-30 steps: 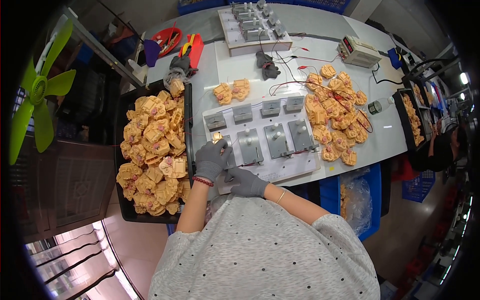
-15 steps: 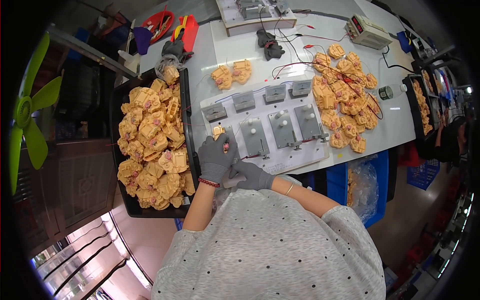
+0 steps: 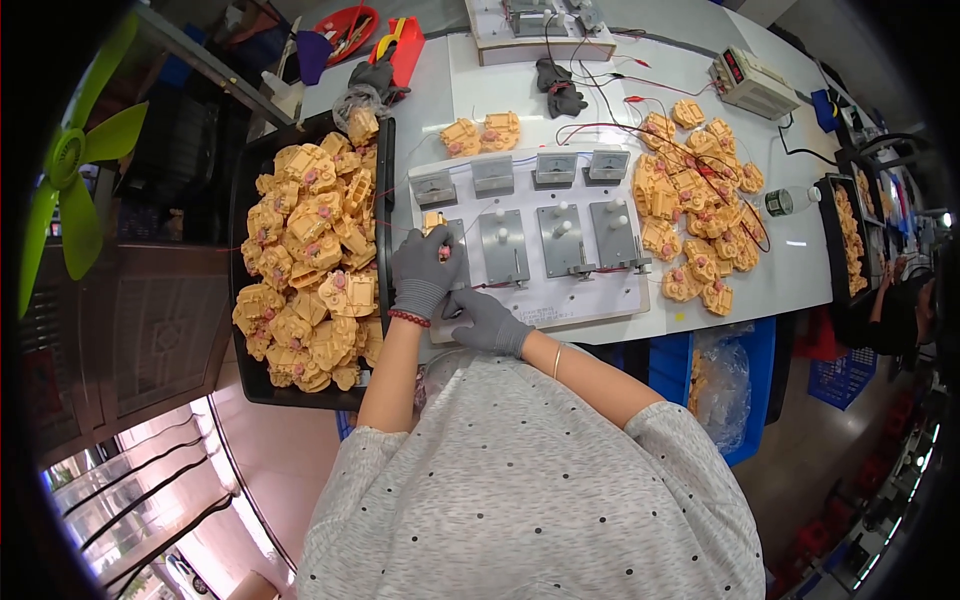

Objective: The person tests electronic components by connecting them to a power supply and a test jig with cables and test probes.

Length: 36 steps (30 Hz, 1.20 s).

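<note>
My left hand (image 3: 428, 268), in a grey glove, is closed around a small yellow plastic housing (image 3: 433, 221) with a pinkish part, over the leftmost station of a white test board (image 3: 560, 308). My right hand (image 3: 490, 324), also gloved, lies at the board's front edge, just right of my left wrist. Its fingers are curled, and the fingertips are partly hidden beside the left hand, so what they grip does not show. Analog meters (image 3: 493, 175) line the back of the board. Grey metal plates (image 3: 504, 246) with white knobs and small clamps (image 3: 581, 270) sit in front of them.
A black crate (image 3: 384, 230) heaped with yellow housings (image 3: 310, 215) stands left. More housings (image 3: 690, 190) lie piled right, under red and black leads. Behind are a power supply (image 3: 752, 84), black gloves (image 3: 560, 90) and a red bin (image 3: 405, 52). A bottle (image 3: 790, 201) lies right.
The whole view has shifted and tilted slightly. Both hands keep nearly the same place on the board, and the left still holds the housing.
</note>
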Available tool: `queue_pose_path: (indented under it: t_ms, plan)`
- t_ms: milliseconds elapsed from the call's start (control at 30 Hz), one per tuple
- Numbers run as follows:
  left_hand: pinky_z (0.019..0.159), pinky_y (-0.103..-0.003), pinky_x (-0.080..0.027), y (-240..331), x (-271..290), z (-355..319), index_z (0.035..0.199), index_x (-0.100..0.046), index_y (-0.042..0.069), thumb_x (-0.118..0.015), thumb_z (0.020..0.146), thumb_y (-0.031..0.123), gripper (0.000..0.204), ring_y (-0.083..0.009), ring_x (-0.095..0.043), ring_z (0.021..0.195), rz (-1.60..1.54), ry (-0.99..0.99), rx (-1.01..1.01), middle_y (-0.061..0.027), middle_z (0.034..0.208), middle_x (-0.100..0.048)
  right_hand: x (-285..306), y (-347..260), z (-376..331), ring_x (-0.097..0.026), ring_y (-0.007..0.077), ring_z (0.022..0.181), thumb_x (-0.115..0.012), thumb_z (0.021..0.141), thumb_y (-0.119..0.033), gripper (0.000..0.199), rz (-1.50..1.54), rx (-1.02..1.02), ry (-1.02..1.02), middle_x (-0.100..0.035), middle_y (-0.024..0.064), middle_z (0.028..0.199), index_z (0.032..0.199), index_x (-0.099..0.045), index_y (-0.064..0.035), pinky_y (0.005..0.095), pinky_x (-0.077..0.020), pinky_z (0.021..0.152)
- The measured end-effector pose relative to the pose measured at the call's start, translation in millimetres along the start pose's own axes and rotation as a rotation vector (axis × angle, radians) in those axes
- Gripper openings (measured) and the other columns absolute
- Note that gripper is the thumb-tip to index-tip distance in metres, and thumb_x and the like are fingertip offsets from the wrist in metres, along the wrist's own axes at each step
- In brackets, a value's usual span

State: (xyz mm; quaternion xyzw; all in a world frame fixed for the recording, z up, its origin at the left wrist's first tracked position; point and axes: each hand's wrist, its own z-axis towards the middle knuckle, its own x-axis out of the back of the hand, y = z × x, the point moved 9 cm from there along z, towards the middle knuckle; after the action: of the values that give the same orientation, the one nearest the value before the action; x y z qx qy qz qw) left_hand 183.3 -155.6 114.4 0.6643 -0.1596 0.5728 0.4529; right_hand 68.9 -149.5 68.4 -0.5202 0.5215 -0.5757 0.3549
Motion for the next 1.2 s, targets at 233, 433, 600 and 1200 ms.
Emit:
queue_pose_path:
  t_ms: [233, 433, 600, 1200]
  plan:
    - [0.066, -0.042, -0.048, 1.8, -2.3, -5.9, 0.089, -0.063, 0.016, -0.061, 0.074, 0.033, 0.022, -0.0328, -0.06, 0.073, 0.043, 0.08, -0.03, -0.0152, 0.081, -0.056, 2.2, -2.0, 0.7, -0.058, 0.0314, 0.091, -0.059, 0.068, -0.014, 0.028, -0.039, 0.008, 0.01, -0.059, 0.0176, 0.094, 0.094, -0.056, -0.0007, 0.0362, -0.046, 0.082]
    - [0.066, -0.04, -0.047, 0.6, 19.7, 8.7, 0.085, -0.061, 0.014, -0.061, 0.076, 0.032, 0.021, -0.0318, -0.059, 0.074, -0.13, 0.011, 0.018, -0.0134, 0.08, -0.056, 2.4, -6.9, -2.8, -0.059, 0.0291, 0.092, -0.058, 0.07, -0.011, 0.026, -0.022, -0.142, -0.009, -0.06, 0.0168, 0.096, 0.093, -0.056, -0.0011, 0.035, -0.047, 0.081]
    - [0.066, -0.034, -0.045, 10.2, 123.5, 48.5, 0.084, -0.056, 0.007, -0.064, 0.078, 0.035, 0.029, -0.0216, -0.057, 0.071, -0.38, 0.184, -0.033, -0.0098, 0.075, -0.056, -0.8, 0.4, -3.8, -0.059, 0.0259, 0.091, -0.06, 0.07, -0.011, 0.029, -0.014, -0.147, -0.011, -0.059, 0.014, 0.098, 0.097, -0.056, -0.0024, 0.0332, -0.0465, 0.082]
    - [0.079, -0.034, -0.046, -31.8, 32.3, 131.2, 0.099, -0.057, 0.009, -0.058, 0.08, 0.046, 0.041, -0.0281, -0.061, 0.088, -0.44, -0.054, 0.028, -0.0134, 0.093, -0.063, 84.7, 96.4, -169.8, -0.06, 0.0129, 0.088, -0.058, 0.084, -0.009, 0.026, 0.266, -0.546, 0.34, -0.065, 0.0068, 0.095, 0.108, -0.061, -0.0015, 0.0257, -0.0466, 0.081]
